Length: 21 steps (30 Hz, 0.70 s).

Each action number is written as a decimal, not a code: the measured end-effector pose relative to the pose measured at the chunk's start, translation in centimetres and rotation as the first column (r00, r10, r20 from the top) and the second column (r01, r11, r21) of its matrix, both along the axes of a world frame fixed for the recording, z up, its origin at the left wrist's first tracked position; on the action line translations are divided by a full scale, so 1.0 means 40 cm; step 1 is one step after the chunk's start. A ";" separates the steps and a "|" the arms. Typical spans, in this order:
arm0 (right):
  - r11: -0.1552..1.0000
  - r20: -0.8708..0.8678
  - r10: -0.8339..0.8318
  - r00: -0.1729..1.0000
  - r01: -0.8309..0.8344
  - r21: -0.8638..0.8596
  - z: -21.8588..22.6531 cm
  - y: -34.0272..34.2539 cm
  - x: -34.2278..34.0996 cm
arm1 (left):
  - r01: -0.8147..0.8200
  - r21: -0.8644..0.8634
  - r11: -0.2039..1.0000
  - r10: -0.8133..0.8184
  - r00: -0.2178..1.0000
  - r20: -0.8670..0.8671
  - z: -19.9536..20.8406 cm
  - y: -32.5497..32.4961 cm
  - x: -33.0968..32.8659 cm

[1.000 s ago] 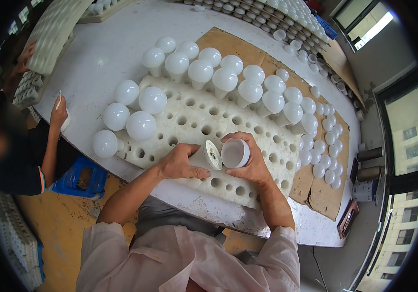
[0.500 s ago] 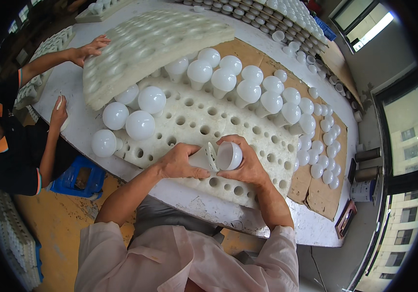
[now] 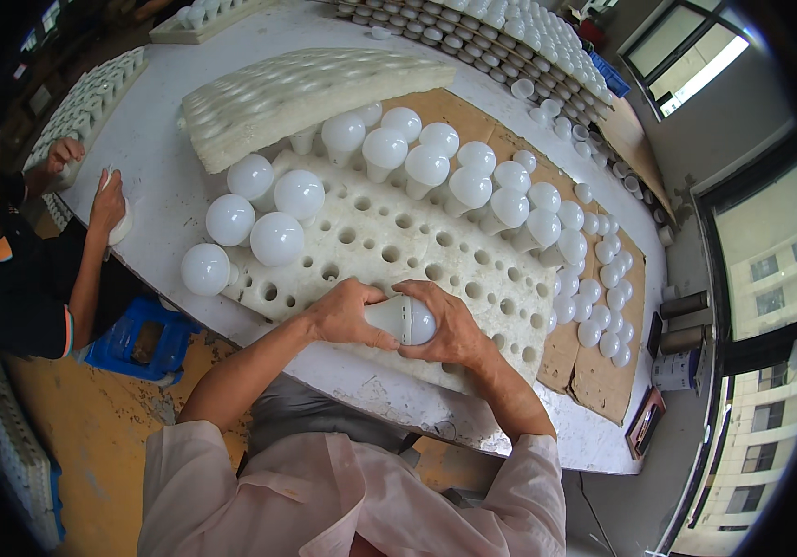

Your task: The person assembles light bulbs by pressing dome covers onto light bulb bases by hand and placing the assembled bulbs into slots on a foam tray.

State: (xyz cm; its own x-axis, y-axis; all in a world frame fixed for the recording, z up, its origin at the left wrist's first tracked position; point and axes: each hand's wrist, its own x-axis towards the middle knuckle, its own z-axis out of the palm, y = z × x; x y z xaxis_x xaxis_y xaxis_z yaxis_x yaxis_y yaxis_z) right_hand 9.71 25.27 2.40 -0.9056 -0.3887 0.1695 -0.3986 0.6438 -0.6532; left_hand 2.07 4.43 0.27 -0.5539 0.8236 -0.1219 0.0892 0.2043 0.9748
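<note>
The bulb (image 3: 389, 318) was just below the centre of the frame, over the holed foam tray (image 3: 366, 247). Its long axis ran roughly left to right between your hands, both equally near. Your left hand (image 3: 345, 314) had its grip around the tapered body; your right hand (image 3: 447, 325) had its grip cupped around the dome (image 3: 424, 322). Body and dome met; seating depth could not be told.

Around me I see a white table (image 3: 150, 116), scuffed yellow floor (image 3: 111, 473), grey wall (image 3: 696, 139) and daylit windows (image 3: 759, 265).
</note>
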 end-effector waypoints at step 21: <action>0.973 -0.313 -0.036 0.949 -0.039 -0.229 -0.046 -0.085 0.038 | 0.101 0.042 0.994 -0.093 0.982 -0.163 -0.060 -0.013 -0.015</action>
State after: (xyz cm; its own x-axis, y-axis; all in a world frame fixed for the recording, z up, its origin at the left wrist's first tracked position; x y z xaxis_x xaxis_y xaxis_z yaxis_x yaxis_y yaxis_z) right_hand 11.23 21.86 0.57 -0.7916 -0.3069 0.5284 -0.6073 0.4906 -0.6249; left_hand 1.45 3.90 -2.15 -0.4803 0.8771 0.0043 0.2622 0.1389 0.9550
